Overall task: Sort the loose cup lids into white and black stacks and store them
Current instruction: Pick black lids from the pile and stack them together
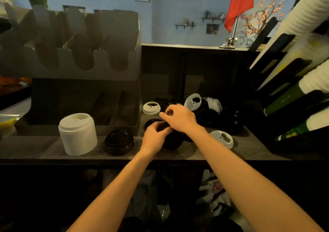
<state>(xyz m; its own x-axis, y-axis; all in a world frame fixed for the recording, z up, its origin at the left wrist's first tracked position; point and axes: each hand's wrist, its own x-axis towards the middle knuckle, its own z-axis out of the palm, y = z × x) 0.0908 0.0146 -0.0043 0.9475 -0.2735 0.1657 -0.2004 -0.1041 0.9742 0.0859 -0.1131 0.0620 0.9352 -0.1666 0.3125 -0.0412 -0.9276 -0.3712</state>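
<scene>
The white stack stands upright at the left of the counter. The shorter black stack is just beside it on the right, and both are in front of the grey organiser. The left hand has its fingers curled round the near edge of a black lid, which sits on the counter right of the black stack. The right hand hovers just above it, close over the left fingertips. Its thumb and forefinger are bent toward each other in a pinch; I cannot tell whether anything is between them. Behind the hands lies a loose pile of black lids. 3 more lie loose: a flat white lid behind the hands, a tilted white lid propped on the pile, and a near white lid flat beside the right forearm.
</scene>
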